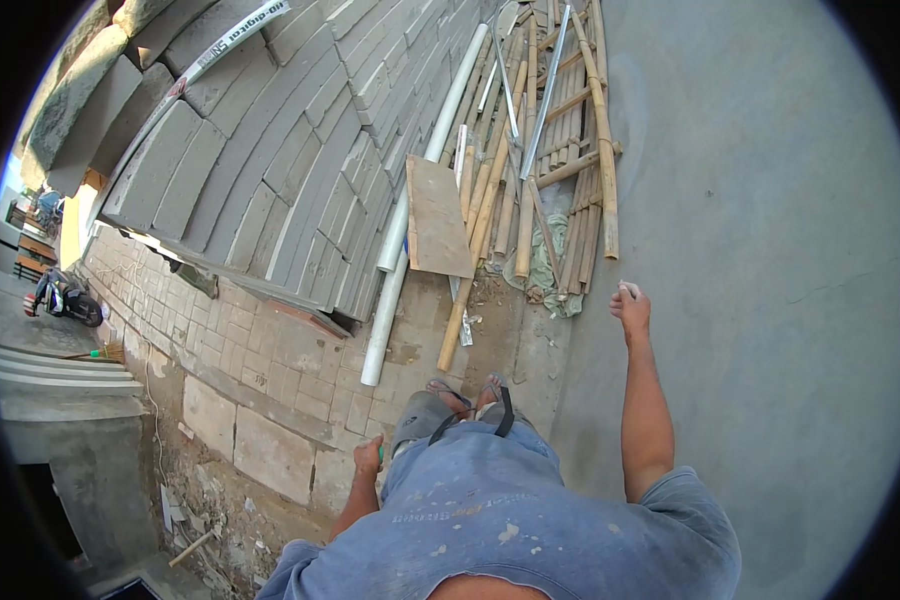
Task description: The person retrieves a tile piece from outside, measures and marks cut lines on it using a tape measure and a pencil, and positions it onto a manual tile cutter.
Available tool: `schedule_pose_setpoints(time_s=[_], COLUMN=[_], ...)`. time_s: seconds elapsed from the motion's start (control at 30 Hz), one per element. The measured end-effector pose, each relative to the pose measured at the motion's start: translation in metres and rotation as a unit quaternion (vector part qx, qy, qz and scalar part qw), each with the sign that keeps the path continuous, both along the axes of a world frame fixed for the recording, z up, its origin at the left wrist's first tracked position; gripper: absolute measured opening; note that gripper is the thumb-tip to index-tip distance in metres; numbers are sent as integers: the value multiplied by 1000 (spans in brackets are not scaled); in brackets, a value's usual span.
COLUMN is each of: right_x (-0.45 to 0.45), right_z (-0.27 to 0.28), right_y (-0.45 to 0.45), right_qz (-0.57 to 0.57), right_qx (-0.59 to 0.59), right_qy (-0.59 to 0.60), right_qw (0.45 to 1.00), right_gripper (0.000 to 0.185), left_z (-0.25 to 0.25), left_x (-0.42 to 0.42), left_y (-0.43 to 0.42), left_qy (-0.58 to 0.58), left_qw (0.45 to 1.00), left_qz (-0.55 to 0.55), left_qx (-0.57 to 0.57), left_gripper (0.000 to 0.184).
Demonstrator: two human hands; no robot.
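Note:
My left hand [368,456] is low beside my left hip, its fingers closed round something of which only a small green part [381,454] shows. What kind of thing it is cannot be made out. Stretched forward on the right, my right hand [630,308] has its fingers curled in, with pale dust on the tips and no object visible in it. Nearest to it are the end of a bamboo pole [611,235] and a crumpled green cloth or net [556,290], both apart from the hand.
Grey blocks [270,150] are stacked high on the left. White pipes [381,335], bamboo poles [457,325], a bamboo ladder [570,105] and a flat board [436,218] lie ahead. Smooth concrete [760,250] stretches along the right. A motorbike [68,298] stands far left.

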State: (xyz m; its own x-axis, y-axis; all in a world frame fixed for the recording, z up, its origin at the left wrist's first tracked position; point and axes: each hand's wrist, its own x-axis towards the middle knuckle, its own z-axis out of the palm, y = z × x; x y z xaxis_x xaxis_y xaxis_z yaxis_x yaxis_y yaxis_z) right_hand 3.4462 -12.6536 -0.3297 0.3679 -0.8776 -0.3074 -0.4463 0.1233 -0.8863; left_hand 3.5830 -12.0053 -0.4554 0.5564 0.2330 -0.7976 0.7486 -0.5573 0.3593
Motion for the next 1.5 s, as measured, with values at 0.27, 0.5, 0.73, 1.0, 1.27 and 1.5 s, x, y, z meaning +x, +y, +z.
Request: schedule_pose_setpoints(time_s=[0.27,0.5,0.73,1.0,1.27,1.5], right_x=[-18,-67,123,433,564,601], right_z=[-140,-197,-322,-537,-729,-794], right_y=[91,120,-41,-214,-308,-344], right_qz=[247,367,530,259,266,-28], right_qx=[140,261,110,96,-50,53], right_qy=[313,486,514,306,346,372], right_qw=[907,749,665,911,898,926], right_gripper=[21,40,34,41,43,55], left_z=[-34,-30,-24,-76,-123,-143], left_x=[83,97,107,122,109,109], left_y=[-37,-112,-238,-375,-416,-437], left_qy=[-29,3,-5,109,152,203], left_qw=[999,997,972,914,882,867], left_qz=[4,60,-41,-257,-317,-338], left_qx=[-43,-46,231,293,314,303], left_gripper=[50,57,64,53,44,47])
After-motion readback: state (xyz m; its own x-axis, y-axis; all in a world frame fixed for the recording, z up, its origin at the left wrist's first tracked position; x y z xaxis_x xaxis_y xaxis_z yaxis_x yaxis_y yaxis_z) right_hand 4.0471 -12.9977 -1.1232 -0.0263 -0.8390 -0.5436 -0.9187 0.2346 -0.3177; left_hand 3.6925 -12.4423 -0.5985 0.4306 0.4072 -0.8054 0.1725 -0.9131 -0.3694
